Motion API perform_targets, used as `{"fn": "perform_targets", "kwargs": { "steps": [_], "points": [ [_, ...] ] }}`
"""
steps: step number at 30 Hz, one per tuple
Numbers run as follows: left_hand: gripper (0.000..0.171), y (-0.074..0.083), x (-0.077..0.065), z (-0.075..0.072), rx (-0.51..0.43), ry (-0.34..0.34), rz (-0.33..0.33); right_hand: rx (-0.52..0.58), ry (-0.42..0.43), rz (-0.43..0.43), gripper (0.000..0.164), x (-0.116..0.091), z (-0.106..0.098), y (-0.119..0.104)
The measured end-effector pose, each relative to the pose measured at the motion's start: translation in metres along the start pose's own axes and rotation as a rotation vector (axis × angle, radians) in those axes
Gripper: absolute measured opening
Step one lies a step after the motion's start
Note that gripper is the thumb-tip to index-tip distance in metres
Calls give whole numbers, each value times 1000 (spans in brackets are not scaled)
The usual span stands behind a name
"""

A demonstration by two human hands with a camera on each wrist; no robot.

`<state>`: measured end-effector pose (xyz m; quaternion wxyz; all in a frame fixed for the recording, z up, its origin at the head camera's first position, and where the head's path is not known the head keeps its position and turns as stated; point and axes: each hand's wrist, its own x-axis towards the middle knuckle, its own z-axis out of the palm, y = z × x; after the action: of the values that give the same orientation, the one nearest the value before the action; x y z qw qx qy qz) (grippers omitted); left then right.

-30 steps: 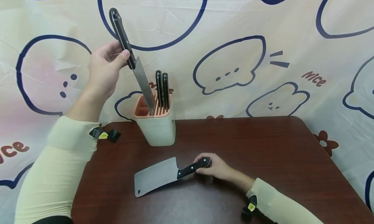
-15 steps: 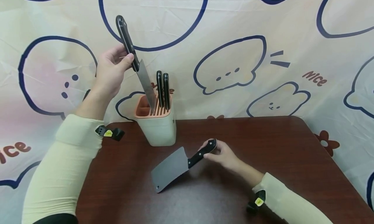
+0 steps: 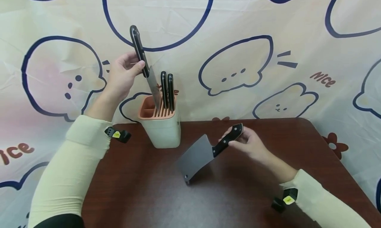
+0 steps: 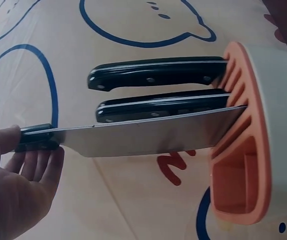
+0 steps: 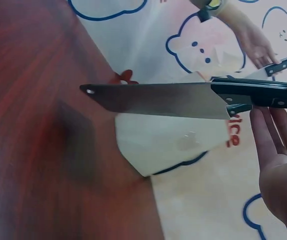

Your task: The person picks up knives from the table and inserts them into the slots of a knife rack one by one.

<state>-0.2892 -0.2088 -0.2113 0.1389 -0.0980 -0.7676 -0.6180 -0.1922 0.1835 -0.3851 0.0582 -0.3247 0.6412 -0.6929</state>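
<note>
My left hand pinches the black handle of a kitchen knife between thumb and fingers. Its blade points down into a slot of the knife block, which is white with an orange slotted top. In the left wrist view the blade enters the slots beside two knives whose black handles stick out. My right hand holds a cleaver by its riveted black handle, blade slanting down to the left over the table. The right wrist view shows the cleaver blade raised above its shadow.
The dark brown table ends at a patterned cloth hung behind it. Open square compartments take up one side of the block's top. Black wrist cameras sit on both cuffs.
My left hand has lowered the knife deeper into the block, moving right and down. My right hand has lifted the cleaver from low over the table, carrying it up and right.
</note>
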Motion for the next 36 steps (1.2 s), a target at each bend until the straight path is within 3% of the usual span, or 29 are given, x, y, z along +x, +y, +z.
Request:
{"fn": "perform_targets", "kwargs": {
  "steps": [9, 14, 29, 36],
  "points": [
    [46, -14, 0, 2, 118, -59, -18, -80, 27, -49, 29, -3, -20, -31],
    [48, -18, -3, 3, 157, -72, -39, -111, 89, -62, 30, -3, -24, -45],
    [47, -36, -12, 12, 176, -129, -54, -164, 187, -70, 36, -4, -34, -65],
    [45, -54, -15, 14, 155, -143, -66, -240, 232, -36, 38, -4, -38, -78]
  ]
}}
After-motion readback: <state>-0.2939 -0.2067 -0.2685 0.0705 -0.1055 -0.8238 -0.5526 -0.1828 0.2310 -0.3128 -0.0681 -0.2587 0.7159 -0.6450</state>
